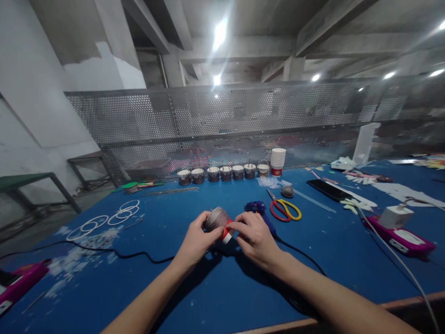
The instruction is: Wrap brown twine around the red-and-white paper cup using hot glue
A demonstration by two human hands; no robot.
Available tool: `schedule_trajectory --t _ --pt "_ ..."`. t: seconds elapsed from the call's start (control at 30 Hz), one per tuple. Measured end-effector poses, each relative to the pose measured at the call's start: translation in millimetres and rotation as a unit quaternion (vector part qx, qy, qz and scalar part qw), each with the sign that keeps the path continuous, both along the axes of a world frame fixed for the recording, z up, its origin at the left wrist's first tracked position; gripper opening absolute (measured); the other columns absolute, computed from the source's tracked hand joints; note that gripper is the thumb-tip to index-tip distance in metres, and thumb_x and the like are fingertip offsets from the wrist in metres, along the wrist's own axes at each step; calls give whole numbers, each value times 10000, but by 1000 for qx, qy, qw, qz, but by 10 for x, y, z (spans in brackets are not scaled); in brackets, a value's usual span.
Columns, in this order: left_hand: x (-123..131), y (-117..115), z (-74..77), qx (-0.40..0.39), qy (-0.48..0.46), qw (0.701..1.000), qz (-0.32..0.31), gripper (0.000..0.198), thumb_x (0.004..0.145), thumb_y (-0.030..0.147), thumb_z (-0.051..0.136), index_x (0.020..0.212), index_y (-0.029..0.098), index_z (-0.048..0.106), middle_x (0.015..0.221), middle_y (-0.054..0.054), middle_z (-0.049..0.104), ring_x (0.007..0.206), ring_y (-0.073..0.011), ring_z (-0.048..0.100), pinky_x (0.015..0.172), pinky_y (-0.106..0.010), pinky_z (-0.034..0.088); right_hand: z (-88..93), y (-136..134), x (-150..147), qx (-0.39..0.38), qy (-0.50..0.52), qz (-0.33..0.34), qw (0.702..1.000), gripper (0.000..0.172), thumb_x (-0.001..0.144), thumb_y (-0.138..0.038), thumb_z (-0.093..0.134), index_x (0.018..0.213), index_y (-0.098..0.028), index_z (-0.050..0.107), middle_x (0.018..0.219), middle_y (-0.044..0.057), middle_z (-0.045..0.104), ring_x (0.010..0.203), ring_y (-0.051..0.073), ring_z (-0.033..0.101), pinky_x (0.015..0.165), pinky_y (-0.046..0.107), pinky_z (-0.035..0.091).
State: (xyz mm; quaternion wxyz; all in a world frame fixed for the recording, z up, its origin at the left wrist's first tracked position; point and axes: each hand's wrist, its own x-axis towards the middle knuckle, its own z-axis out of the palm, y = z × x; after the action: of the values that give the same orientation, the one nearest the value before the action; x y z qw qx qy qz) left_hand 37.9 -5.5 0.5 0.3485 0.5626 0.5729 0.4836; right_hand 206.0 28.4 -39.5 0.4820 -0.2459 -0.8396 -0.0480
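Note:
A paper cup [217,220], tilted on its side above the blue table, has grey cord wound around part of it; a red and white band shows below the cord. My left hand [199,235] grips it, thumb in front and fingers behind. At the cup's red part, the fingers of my right hand [256,235] are bent close together; whether they pinch the cord's end is too small to tell. Just behind my right hand lies a blue glue gun [267,221]. Beyond it are scissors [285,209] with red and yellow handles and a ball of grey cord [287,191].
Several cord-wrapped cups [225,174] line the back, beside stacked paper cups [277,161]. White rings [123,213] lie left. A phone [327,190] and a magenta power strip [399,236] are right. A black cable [139,254] crosses the table. A perforated metal screen [222,111] stands behind.

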Motion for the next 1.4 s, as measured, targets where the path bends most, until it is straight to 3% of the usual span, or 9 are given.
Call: schedule_trajectory --t 0.53,0.73,0.97,1.4 --pt "-26 21 -60 16 60 998 -14 194 627 271 623 784 174 566 638 59 508 496 -92 458 455 -199 384 6 -20 -21 -43 5 2 999 200 831 -71 501 926 -161 652 837 60 612 769 188 532 687 316 350" --pt "-28 13 -65 26 65 998 -5 171 615 265 624 746 178 556 616 65 499 493 -95 458 460 -202 380 -10 10 -23 -121 37 22 992 292 737 -13 428 919 -152 610 863 72 599 801 202 535 718 331 399" --pt "-25 16 -40 24 56 998 10 192 612 280 622 763 169 581 643 49 520 513 -100 460 452 -201 394 4 -6 -25 -217 88 67 970 287 753 -38 402 939 -186 563 882 48 563 753 161 530 703 282 448" --pt "-33 30 -36 14 39 999 35 260 608 388 675 676 165 561 556 61 483 482 -94 426 433 -197 349 9 -53 -34 -184 86 77 976 196 840 -78 421 917 -177 572 877 63 584 808 175 572 727 287 468"
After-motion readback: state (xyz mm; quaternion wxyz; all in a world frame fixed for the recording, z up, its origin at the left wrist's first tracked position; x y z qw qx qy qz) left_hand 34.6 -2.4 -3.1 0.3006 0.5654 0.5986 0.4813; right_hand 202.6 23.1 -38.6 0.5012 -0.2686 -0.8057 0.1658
